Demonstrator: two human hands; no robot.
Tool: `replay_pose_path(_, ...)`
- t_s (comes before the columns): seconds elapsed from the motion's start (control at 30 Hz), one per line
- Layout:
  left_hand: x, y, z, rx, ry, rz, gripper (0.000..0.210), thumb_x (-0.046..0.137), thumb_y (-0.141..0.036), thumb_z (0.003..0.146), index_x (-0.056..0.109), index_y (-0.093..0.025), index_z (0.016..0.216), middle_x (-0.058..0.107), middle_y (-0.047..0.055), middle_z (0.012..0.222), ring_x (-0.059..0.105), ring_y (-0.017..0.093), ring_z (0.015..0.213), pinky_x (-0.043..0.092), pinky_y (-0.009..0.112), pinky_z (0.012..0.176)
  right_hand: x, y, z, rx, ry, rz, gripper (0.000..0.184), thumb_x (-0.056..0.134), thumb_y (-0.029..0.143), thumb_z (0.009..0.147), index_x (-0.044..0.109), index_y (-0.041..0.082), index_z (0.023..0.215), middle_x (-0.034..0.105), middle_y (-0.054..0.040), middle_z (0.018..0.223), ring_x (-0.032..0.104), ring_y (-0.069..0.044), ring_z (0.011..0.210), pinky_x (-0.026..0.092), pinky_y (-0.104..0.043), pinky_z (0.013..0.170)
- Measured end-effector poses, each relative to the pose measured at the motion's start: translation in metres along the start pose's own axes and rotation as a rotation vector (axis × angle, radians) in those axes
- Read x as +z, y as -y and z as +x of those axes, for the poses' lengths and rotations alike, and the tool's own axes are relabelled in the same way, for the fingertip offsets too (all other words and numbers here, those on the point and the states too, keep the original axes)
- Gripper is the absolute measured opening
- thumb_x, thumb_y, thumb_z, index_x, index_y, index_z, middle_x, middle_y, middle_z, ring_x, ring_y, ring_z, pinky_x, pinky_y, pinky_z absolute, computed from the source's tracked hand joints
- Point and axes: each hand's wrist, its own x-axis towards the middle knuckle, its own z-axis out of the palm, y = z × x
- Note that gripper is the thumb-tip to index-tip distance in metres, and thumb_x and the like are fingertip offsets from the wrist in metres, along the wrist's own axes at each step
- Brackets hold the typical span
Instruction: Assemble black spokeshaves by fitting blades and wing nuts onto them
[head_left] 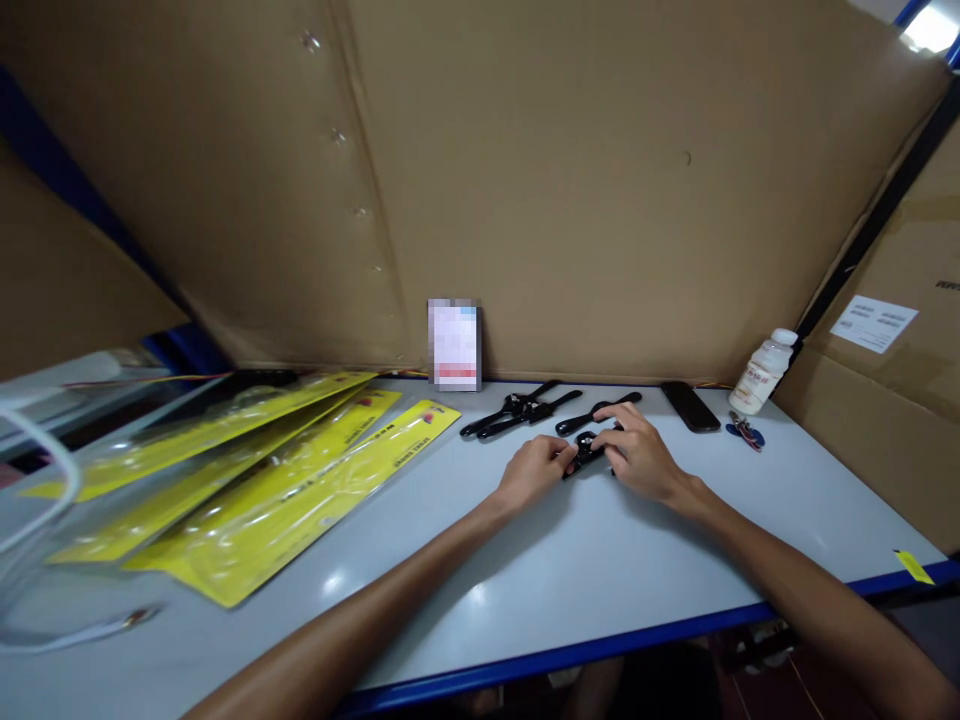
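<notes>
A black spokeshave is between my two hands, just over the grey tabletop. My left hand grips its left end, the thumb and forefinger closed on it. On its right side, my right hand is closed, with the thumb below and bent fingers above, near small bright fittings at the middle. My fingers hide much of the tool. Just behind my hands lies another spokeshave. Further left, more black spokeshaves lie crossed over one another.
Yellow cards in clear blister packs overlap on the left, near a white cable. A lit screen leans on the cardboard wall. At right are a dark phone, a white bottle and a small wired part.
</notes>
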Motion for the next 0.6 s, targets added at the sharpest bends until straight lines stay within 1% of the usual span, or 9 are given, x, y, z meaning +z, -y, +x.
replay_pose_path(0.1,0.0008,0.0007,0.0002,-0.004,-0.005,0.005,0.038,0.052,-0.044,0.086,0.062,-0.020,0.059,0.056,-0.001,0.053,0.050,0.016,0.056,0.029,0.026,0.055,0.0002,-0.0013,0.0000,0.035,0.001,-0.002,0.030,0.054,0.000,0.083,0.076,0.019,0.086,0.064,-0.0109,0.114,0.056,-0.025,0.109,0.053,-0.042,0.089)
replay_pose_path(0.2,0.0018,0.0012,0.0001,-0.006,-0.003,0.008,0.036,0.052,-0.042,0.086,0.063,-0.020,0.060,0.057,0.000,0.055,0.052,0.017,0.058,0.030,0.027,0.056,0.0004,-0.0009,-0.0005,0.064,-0.002,-0.018,0.032,0.054,0.000,0.084,0.076,0.020,0.095,0.063,-0.0113,0.114,0.057,-0.025,0.109,0.052,-0.044,0.091)
replay_pose_path(0.27,0.0025,0.0012,0.0000,-0.006,-0.005,0.010,0.036,0.053,-0.042,0.086,0.064,-0.020,0.060,0.059,0.001,0.056,0.053,0.017,0.059,0.031,0.027,0.057,0.0002,0.0003,-0.0009,0.053,0.001,-0.009,0.035,0.054,0.001,0.084,0.076,0.021,0.102,0.063,-0.0112,0.114,0.056,-0.025,0.108,0.052,-0.044,0.091)
replay_pose_path(0.33,0.0027,0.0007,-0.0003,-0.005,-0.008,0.012,0.036,0.052,-0.041,0.086,0.064,-0.020,0.060,0.061,0.001,0.058,0.053,0.017,0.059,0.032,0.027,0.058,0.0000,0.0018,-0.0014,0.020,0.013,0.015,0.037,0.054,0.001,0.084,0.076,0.023,0.103,0.063,-0.0103,0.115,0.056,-0.024,0.108,0.053,-0.043,0.089)
replay_pose_path(0.4,0.0024,-0.0001,-0.0005,-0.003,-0.010,0.013,0.035,0.052,-0.040,0.086,0.064,-0.020,0.061,0.062,0.001,0.059,0.053,0.017,0.059,0.032,0.027,0.058,-0.0001,0.0025,-0.0018,-0.014,0.027,0.032,0.036,0.054,-0.001,0.082,0.077,0.023,0.096,0.063,-0.0093,0.117,0.056,-0.024,0.108,0.053,-0.042,0.088)
replay_pose_path(0.47,0.0017,-0.0010,-0.0007,-0.003,-0.011,0.015,0.035,0.052,-0.040,0.087,0.065,-0.019,0.062,0.063,0.001,0.059,0.054,0.017,0.061,0.032,0.026,0.058,-0.0002,0.0016,-0.0020,-0.021,0.026,0.020,0.033,0.054,-0.002,0.081,0.077,0.021,0.087,0.063,-0.0096,0.117,0.055,-0.025,0.109,0.053,-0.042,0.089)
replay_pose_path(0.53,0.0008,-0.0017,-0.0006,-0.006,-0.011,0.016,0.035,0.051,-0.041,0.087,0.067,-0.019,0.064,0.063,0.002,0.059,0.056,0.018,0.062,0.032,0.026,0.057,-0.0002,-0.0004,-0.0019,0.004,0.009,-0.011,0.030,0.054,-0.002,0.080,0.076,0.019,0.080,0.064,-0.0109,0.115,0.056,-0.026,0.109,0.052,-0.043,0.090)
replay_pose_path(0.6,0.0002,-0.0020,-0.0005,-0.009,-0.008,0.022,0.036,0.051,-0.042,0.087,0.068,-0.019,0.066,0.064,0.002,0.060,0.057,0.018,0.063,0.032,0.026,0.057,-0.0006,-0.0020,-0.0015,0.039,-0.009,-0.041,0.029,0.055,-0.002,0.080,0.075,0.018,0.077,0.064,-0.0117,0.113,0.057,-0.026,0.107,0.052,-0.045,0.091)
